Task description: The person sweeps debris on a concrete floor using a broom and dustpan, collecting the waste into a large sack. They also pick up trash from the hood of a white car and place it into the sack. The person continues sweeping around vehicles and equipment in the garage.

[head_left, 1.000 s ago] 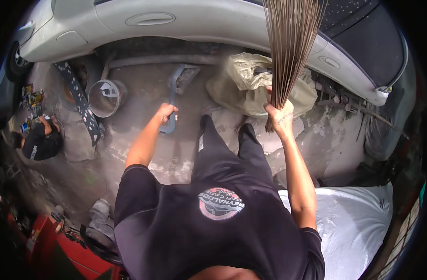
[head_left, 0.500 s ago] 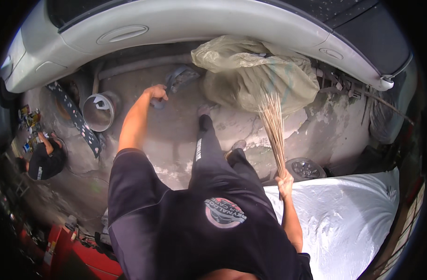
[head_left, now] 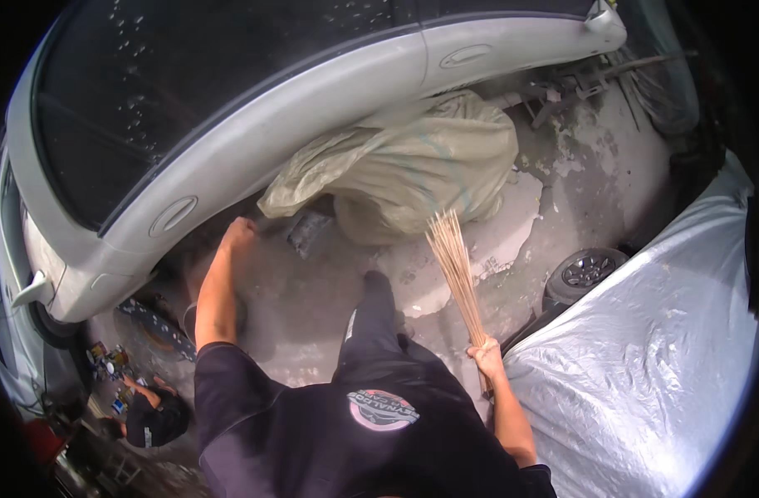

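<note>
My right hand grips a stick broom, a bundle of thin stiff sticks, by its narrow end. The broom's spread tips point away from me, in front of a large beige woven sack. My left hand reaches forward, close to the lower side of a silver car. Its fingers look curled, and what they hold, if anything, is hidden. Just right of that hand, a greyish flat piece lies near the sack's folded mouth, too blurred to name.
A wheel lies at the right, beside a silver sheet cover. Another person in dark clothes is low to the ground at the lower left, near small colourful items. Metal parts lie beyond the sack.
My view has turned and shifted, so the car slants and more of its window shows. My left hand has moved left and nearer the car. The broom stays in my right hand.
</note>
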`<state>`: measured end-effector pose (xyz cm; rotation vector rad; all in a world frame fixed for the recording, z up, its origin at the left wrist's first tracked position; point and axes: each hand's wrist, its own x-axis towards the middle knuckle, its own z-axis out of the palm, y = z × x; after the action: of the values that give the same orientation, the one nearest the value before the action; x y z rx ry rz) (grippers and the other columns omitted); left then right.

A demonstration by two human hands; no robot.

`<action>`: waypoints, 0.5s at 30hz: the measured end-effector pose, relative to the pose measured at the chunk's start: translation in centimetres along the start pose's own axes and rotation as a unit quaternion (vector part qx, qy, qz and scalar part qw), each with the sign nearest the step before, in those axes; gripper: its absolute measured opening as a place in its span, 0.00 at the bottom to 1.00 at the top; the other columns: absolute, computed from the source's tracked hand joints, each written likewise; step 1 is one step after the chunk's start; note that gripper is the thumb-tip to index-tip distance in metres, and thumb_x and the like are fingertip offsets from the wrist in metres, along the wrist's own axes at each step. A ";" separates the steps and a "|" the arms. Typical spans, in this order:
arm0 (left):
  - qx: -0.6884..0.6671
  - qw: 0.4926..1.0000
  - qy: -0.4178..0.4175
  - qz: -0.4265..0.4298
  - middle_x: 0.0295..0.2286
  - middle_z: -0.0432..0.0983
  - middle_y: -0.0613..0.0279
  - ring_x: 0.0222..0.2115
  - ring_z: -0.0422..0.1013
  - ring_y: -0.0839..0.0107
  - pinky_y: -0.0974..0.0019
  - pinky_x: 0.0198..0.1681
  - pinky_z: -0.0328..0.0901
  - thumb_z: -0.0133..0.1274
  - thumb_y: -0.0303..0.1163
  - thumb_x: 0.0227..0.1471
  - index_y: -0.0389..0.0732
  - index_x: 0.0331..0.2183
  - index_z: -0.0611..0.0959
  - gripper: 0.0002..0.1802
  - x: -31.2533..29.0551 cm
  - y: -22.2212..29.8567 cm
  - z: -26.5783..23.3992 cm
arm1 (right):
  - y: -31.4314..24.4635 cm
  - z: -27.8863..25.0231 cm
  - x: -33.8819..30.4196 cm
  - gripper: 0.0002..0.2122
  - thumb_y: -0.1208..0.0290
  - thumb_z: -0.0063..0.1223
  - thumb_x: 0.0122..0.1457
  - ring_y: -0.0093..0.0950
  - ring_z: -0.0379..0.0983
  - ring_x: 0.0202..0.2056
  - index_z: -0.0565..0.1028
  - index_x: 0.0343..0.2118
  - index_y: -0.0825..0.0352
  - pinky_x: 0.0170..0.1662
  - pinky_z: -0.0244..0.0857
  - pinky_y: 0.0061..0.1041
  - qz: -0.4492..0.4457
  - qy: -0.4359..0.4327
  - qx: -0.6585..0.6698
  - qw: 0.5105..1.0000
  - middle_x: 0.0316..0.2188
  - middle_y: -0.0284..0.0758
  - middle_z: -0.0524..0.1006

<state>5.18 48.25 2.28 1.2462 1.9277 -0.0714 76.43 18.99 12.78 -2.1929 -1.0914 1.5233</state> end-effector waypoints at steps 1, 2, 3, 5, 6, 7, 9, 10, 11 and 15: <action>0.019 0.999 -0.031 0.013 0.31 0.82 0.45 0.26 0.80 0.56 0.57 0.22 0.74 0.59 0.21 0.40 0.32 0.44 0.84 0.23 -0.7 4.6 0.1 | 1.1 0.2 -1.3 0.10 0.78 0.58 0.46 0.22 0.75 0.24 0.77 0.34 0.72 0.28 0.69 0.25 0.022 0.015 -0.020 0.999 0.21 0.34 0.77; -0.016 1.000 0.005 0.004 0.32 0.83 0.46 0.28 0.81 0.57 0.58 0.23 0.76 0.57 0.19 0.42 0.32 0.46 0.83 0.24 -1.4 5.4 0.9 | 2.1 0.7 -2.1 0.10 0.79 0.58 0.48 0.20 0.73 0.22 0.76 0.35 0.72 0.26 0.69 0.24 0.071 0.000 0.088 0.994 0.21 0.32 0.76; -0.040 0.999 0.023 -0.025 0.35 0.83 0.46 0.29 0.81 0.57 0.58 0.23 0.76 0.56 0.18 0.42 0.33 0.50 0.81 0.28 -2.0 4.5 1.7 | 4.9 0.9 -1.8 0.11 0.80 0.58 0.49 0.20 0.72 0.21 0.77 0.37 0.72 0.24 0.67 0.23 0.049 -0.014 0.127 0.991 0.21 0.31 0.75; -0.040 0.995 0.096 -0.004 0.41 0.81 0.43 0.36 0.81 0.54 0.55 0.32 0.78 0.56 0.17 0.42 0.36 0.55 0.78 0.33 -6.8 3.9 2.9 | 6.3 0.3 -1.3 0.12 0.76 0.63 0.50 0.23 0.72 0.21 0.78 0.39 0.70 0.25 0.69 0.26 0.062 -0.018 0.096 0.993 0.21 0.33 0.76; -0.097 0.992 0.079 -0.019 0.49 0.76 0.38 0.46 0.77 0.49 0.50 0.47 0.74 0.55 0.17 0.41 0.38 0.58 0.75 0.38 -5.7 0.9 4.0 | 8.0 0.4 -1.6 0.13 0.75 0.63 0.50 0.24 0.72 0.21 0.78 0.40 0.70 0.25 0.69 0.27 0.066 -0.007 0.098 0.993 0.22 0.34 0.76; 0.013 0.987 0.158 0.032 0.53 0.70 0.37 0.50 0.73 0.46 0.48 0.53 0.70 0.56 0.18 0.42 0.39 0.60 0.72 0.40 -4.7 -0.6 6.1 | 11.1 0.9 -2.7 0.14 0.74 0.64 0.51 0.24 0.72 0.21 0.78 0.41 0.70 0.26 0.69 0.27 0.081 0.011 0.106 0.991 0.22 0.34 0.76; 0.106 0.958 0.259 0.066 0.59 0.61 0.35 0.55 0.66 0.39 0.45 0.59 0.64 0.56 0.21 0.42 0.41 0.62 0.68 0.42 -5.2 2.4 8.4 | 16.4 1.9 -5.3 0.14 0.72 0.66 0.50 0.26 0.74 0.21 0.79 0.40 0.69 0.26 0.69 0.29 0.095 0.055 0.111 0.988 0.21 0.35 0.76; 0.098 0.956 0.273 0.048 0.60 0.57 0.34 0.56 0.64 0.37 0.44 0.60 0.62 0.57 0.23 0.43 0.42 0.63 0.66 0.42 -8.9 5.8 9.5 | 20.1 2.9 -7.2 0.12 0.72 0.66 0.50 0.25 0.74 0.20 0.80 0.38 0.69 0.25 0.68 0.28 0.111 0.070 0.108 0.985 0.21 0.35 0.77; 0.079 0.940 0.322 0.080 0.58 0.61 0.35 0.55 0.64 0.36 0.45 0.59 0.63 0.56 0.26 0.45 0.41 0.62 0.66 0.41 -9.3 5.0 10.4 | 22.2 4.1 -6.9 0.10 0.72 0.66 0.50 0.25 0.74 0.20 0.81 0.36 0.68 0.24 0.67 0.28 0.103 0.069 0.101 0.987 0.20 0.34 0.77; 0.021 0.946 0.220 0.238 0.48 0.70 0.34 0.51 0.68 0.40 0.51 0.57 0.64 0.58 0.28 0.43 0.33 0.56 0.73 0.35 -15.5 8.0 17.8 | 28.7 10.5 -13.9 0.12 0.71 0.68 0.50 0.26 0.73 0.20 0.82 0.35 0.72 0.24 0.65 0.31 0.166 0.105 0.238 0.951 0.21 0.36 0.79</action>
<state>24.82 32.98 3.56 1.8435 1.9283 0.4534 77.17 -12.46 1.21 -2.1845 -0.2564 1.4395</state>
